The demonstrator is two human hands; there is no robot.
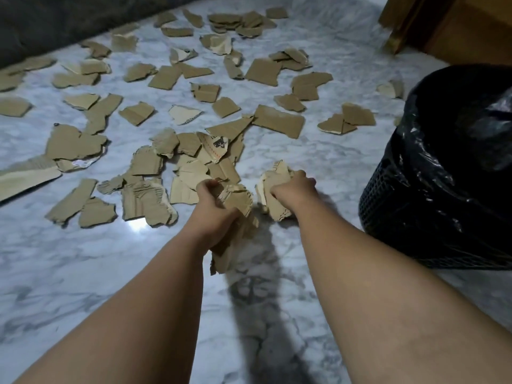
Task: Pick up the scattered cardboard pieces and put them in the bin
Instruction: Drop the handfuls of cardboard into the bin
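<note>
My left hand (213, 209) has its fingers curled round a wad of torn cardboard (237, 202), which hangs from the grip toward the floor (124, 259). My right hand (295, 189), just beside it, grips a second bundle of cardboard (273, 199) with its fingers wrapped over the top edge. Both bundles are low over the white marble, and I cannot tell whether they touch it.

Right ahead of the left hand is a thick heap of pieces, one with dark print (217, 145) on it. Beyond that, the scattered cardboard pieces (277, 121) cover the floor to the far edge of my view, most lying flat, some overlapping.

The bin (393, 195), black mesh with a black plastic liner, stands on the floor near my right forearm. Wooden furniture (448, 26) is behind it, and something dark and soft-looking (55, 20) runs along the far left.
</note>
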